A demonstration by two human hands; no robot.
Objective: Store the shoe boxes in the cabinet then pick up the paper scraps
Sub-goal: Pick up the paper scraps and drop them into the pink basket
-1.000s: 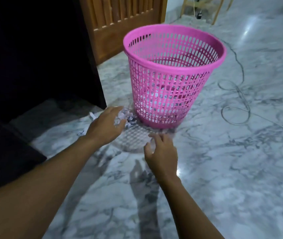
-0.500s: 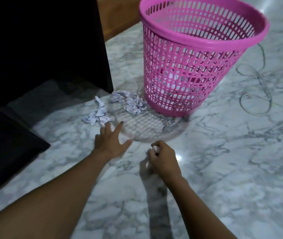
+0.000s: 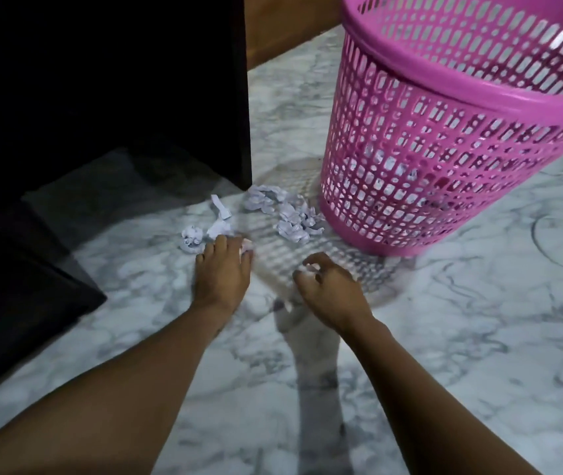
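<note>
Crumpled white paper scraps lie on the marble floor: one cluster (image 3: 294, 221) at the foot of the pink basket (image 3: 444, 173), another (image 3: 263, 197) by the cabinet corner, a strip (image 3: 220, 208) and a small ball (image 3: 191, 236). My left hand (image 3: 223, 270) lies palm down, fingertips touching a scrap (image 3: 245, 249) just right of the ball, with nothing gripped. My right hand (image 3: 329, 291) hovers to its right, fingers curled around a small white scrap (image 3: 309, 269). No shoe boxes are in view.
A dark cabinet (image 3: 109, 84) fills the upper left, and its lower dark part (image 3: 16, 286) juts out at the left. A thin cable (image 3: 562, 241) loops on the floor right of the basket. A wooden panel (image 3: 283, 25) stands behind.
The view has dropped closer to the floor. My left hand has moved forward onto the scraps near the ball. My right hand stays curled on its small scrap.
</note>
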